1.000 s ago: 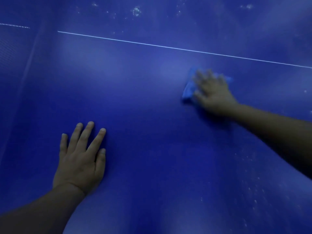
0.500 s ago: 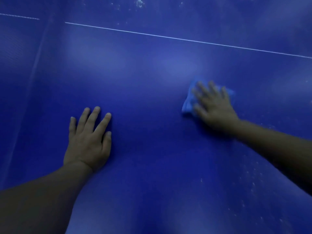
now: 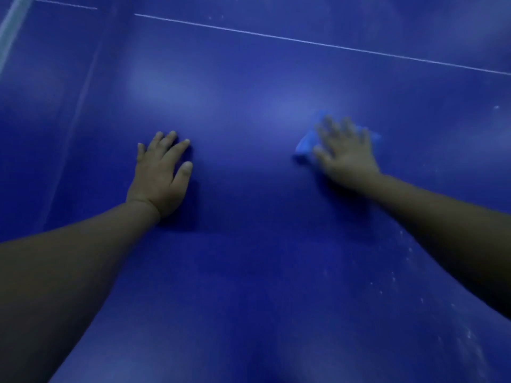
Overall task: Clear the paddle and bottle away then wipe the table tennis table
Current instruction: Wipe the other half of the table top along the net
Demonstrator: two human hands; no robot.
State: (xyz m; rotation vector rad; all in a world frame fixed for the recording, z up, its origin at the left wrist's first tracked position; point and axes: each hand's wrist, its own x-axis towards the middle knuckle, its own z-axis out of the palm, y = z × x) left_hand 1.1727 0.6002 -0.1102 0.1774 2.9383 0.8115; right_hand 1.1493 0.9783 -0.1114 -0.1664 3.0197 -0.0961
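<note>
The blue table tennis table (image 3: 249,258) fills the view, with a thin white line (image 3: 318,44) running across its far part. My right hand (image 3: 345,153) lies flat with spread fingers on a light blue cloth (image 3: 304,146), pressing it onto the table right of centre; the hand is blurred. My left hand (image 3: 163,172) rests flat on the bare table left of centre, fingers straight, holding nothing. No paddle or bottle is in view.
The table's left edge (image 3: 72,128) runs diagonally at the left, with a darker floor beyond it. Pale specks and smears (image 3: 409,261) dot the surface at the right, near my right forearm.
My right hand has slid the cloth toward me and a little leftward. The view has shifted forward, so both hands sit higher up and my forearms show more.
</note>
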